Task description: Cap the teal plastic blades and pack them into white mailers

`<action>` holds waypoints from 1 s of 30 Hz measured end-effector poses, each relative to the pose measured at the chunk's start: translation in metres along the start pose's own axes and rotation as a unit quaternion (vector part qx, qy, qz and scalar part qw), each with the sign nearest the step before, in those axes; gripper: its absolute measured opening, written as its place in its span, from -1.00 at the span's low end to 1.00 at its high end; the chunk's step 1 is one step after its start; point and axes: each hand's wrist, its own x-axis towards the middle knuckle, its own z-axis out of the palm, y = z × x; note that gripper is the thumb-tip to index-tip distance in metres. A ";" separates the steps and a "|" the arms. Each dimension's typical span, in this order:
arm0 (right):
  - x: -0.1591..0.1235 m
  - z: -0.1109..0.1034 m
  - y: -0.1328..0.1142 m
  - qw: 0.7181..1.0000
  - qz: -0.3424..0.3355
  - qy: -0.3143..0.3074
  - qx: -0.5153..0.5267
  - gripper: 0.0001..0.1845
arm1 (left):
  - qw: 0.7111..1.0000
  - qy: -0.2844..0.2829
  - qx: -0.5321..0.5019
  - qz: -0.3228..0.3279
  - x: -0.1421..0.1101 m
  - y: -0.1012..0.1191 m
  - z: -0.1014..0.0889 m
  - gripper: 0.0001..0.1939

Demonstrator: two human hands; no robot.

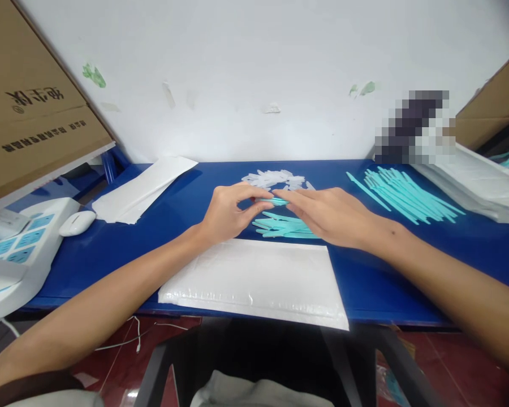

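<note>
Both hands meet over the middle of the blue table. My left hand [231, 212] pinches one end of a small bundle of slim teal plastic sticks [277, 201] between thumb and fingers. At the other end, my right hand [328, 215] has its fingers closed on the same bundle and covers much of it. Just beneath the hands lies a loose pile of similar teal sticks [286, 226]. Behind them is a heap of small translucent plastic pieces [271, 178], perhaps caps. Closest to me, a white padded envelope [254, 282] lies flat at the table's front edge.
More teal sticks [407, 195] are spread on the right, beside stacked white envelopes [487, 181]. White packets [144, 189] lie at the left. A power strip [25, 243], a white earbud case [77, 223] and a cardboard box [38, 107] occupy the far left. A wall stands behind.
</note>
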 end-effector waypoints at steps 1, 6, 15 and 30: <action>0.000 -0.001 -0.002 1.000 0.002 -0.001 0.005 -0.44 | 1.000 0.000 0.001 -0.001 0.000 0.001 0.001 -0.84; 0.002 -0.002 -0.005 0.996 -0.003 -0.005 0.083 -0.51 | 1.000 -0.007 -0.005 -0.004 -0.002 0.005 0.004 -0.85; 0.002 -0.009 0.002 0.950 -0.019 -0.006 0.312 -0.58 | 0.991 -0.049 0.061 0.113 0.006 -0.004 -0.005 -0.76; 0.002 0.000 0.050 0.996 0.067 -0.019 0.060 -0.60 | 0.956 -0.178 0.233 -0.029 0.011 -0.016 -0.026 -0.57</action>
